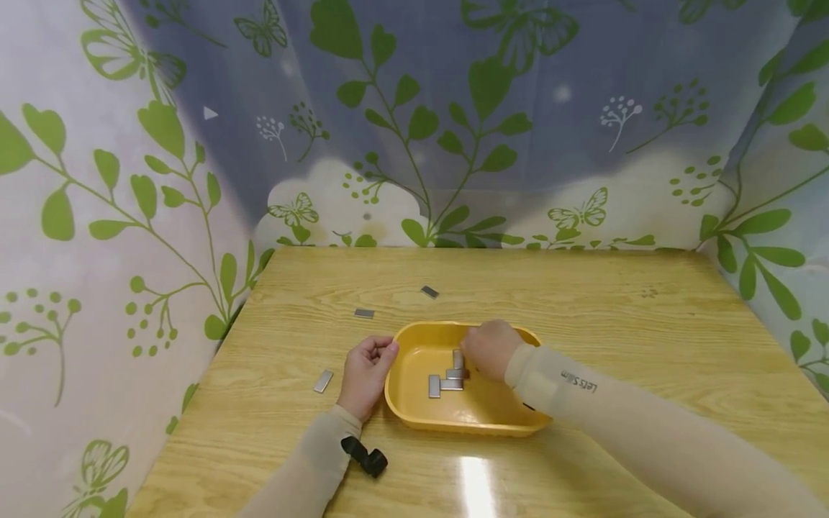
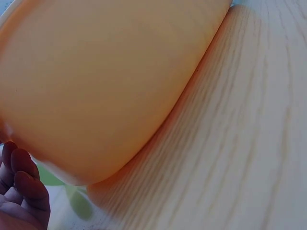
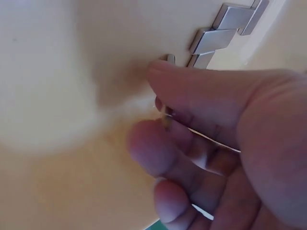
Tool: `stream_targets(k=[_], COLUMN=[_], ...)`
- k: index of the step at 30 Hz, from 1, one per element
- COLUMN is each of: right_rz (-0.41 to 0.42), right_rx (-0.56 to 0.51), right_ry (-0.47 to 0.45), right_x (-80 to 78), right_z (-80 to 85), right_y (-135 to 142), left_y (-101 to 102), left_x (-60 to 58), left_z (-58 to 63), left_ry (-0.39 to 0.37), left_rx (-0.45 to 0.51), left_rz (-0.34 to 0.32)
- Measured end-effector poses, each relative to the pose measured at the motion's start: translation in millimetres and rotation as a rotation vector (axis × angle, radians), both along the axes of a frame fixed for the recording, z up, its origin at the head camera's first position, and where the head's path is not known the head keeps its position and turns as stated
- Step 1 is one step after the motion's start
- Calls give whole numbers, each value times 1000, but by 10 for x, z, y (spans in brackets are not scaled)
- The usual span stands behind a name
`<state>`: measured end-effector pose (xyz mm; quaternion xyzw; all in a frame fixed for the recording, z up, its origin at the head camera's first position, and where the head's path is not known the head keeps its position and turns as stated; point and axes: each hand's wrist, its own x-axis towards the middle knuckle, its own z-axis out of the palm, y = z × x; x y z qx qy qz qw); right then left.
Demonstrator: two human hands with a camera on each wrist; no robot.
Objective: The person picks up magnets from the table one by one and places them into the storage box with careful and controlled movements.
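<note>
A yellow plastic tray [image 1: 414, 424] stands on the wooden table. My left hand [image 1: 364, 375] grips its left rim, thumb at the edge; in the left wrist view curled fingers [image 2: 29, 177] meet the tray's outer wall [image 2: 110, 91]. Inside the tray, my right hand [image 1: 494, 349] pinches a small metal block [image 3: 171, 58] between thumb and fingers, mostly hidden by them. Several flat silver metal blocks [image 1: 451, 385] lie touching in a stepped row on the tray floor beside that hand. The right wrist view shows part of this row [image 3: 211, 40] above the thumb.
Three more metal blocks lie on the table outside the tray: one left of the left hand [image 1: 323, 381], one behind it [image 1: 364, 314] and a darker one farther back [image 1: 429, 291]. A leaf-patterned curtain [image 1: 388, 144] surrounds the table [image 1: 615, 302]. A black strap [image 1: 365, 457] hangs from the left wrist.
</note>
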<state>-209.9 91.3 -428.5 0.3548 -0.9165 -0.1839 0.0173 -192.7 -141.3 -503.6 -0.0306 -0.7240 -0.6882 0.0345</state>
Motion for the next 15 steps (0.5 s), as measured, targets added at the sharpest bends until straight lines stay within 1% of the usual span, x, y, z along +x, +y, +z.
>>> stream_targets(k=[2, 8, 13, 15], right_rz=[-22, -94, -123, -119], right_rx=[-3, -22, -15, -30], right_ry=[-40, -207, -263, -272], right_x=[8, 27, -2, -16], right_z=[16, 74, 44, 24], right_y=[10, 41, 61, 72], left_y=[5, 4, 5, 5], left_x=[-6, -19, -23, -24], left_z=[-10, -25, -37, -42], left_ry=[9, 18, 27, 25], left_rx=[1, 3, 8, 7], left_rz=[5, 8, 4, 2])
